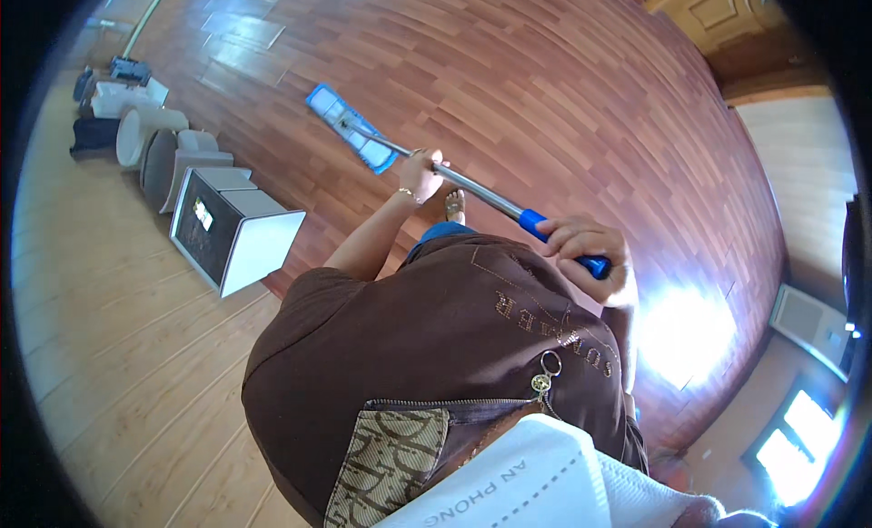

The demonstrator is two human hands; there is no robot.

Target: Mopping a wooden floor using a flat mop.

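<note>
A flat floor mop (pixel 484 195) slants across the view, with a metal pole and a blue plastic grip. Its long blue-edged head (pixel 327 104) lies on the wood-patterned floor, ahead and to the left. My left hand (pixel 421 174) is wrapped round the lower part of the pole, a thin bracelet at the wrist. Up at the blue grip, near its end, my right hand (pixel 595 255) has its fingers closed round the handle.
A white cabinet with a dark front (pixel 238 221) stands against the left wall. Beyond it are a grey chair (pixel 162 169), a round white bin (pixel 145 131) and other items. A wooden door (pixel 718 12) is at the far right. My foot (pixel 455 207) shows below the pole.
</note>
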